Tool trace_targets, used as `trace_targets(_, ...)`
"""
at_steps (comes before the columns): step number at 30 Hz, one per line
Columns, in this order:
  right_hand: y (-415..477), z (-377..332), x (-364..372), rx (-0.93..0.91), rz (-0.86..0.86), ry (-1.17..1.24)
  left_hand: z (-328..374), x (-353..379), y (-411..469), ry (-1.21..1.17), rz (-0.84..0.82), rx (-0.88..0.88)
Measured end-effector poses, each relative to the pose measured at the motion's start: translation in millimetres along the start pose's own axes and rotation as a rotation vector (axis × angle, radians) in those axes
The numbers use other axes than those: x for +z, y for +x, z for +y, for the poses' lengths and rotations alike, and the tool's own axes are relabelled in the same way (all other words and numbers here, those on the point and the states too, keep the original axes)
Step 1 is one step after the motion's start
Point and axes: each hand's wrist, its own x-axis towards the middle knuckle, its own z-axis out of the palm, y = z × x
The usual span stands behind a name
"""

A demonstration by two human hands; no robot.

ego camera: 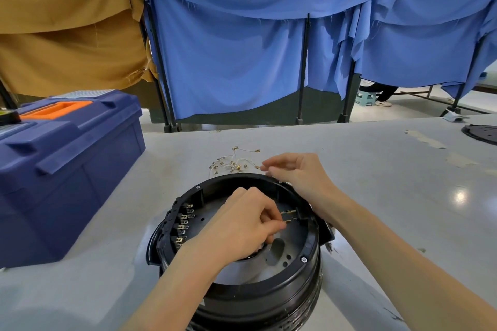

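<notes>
Your left hand [242, 226] pinches the brass connector [287, 221] mid-frame, so a skewed push could bend it; whether your right hand [295, 173] holds anything, I cannot tell.

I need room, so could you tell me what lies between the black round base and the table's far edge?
In the head view, a loose bundle of thin wires with metal ends.

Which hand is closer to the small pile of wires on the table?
Right. The right hand is just right of the wires, at the far rim of the black base. The left hand is inside the base, pinching a brass connector.
</notes>
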Motion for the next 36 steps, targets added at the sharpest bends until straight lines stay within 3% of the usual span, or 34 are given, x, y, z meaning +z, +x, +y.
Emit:
trace_targets(4, -2, 9, -5, 0.145, -0.111, -0.055, 3, 3, -1, 0.057, 0.020, 0.011)
trace_targets(36, -1, 16, -1, 0.144, -0.054, 0.056, 0, 12, -2, 0.090, 0.080, 0.055)
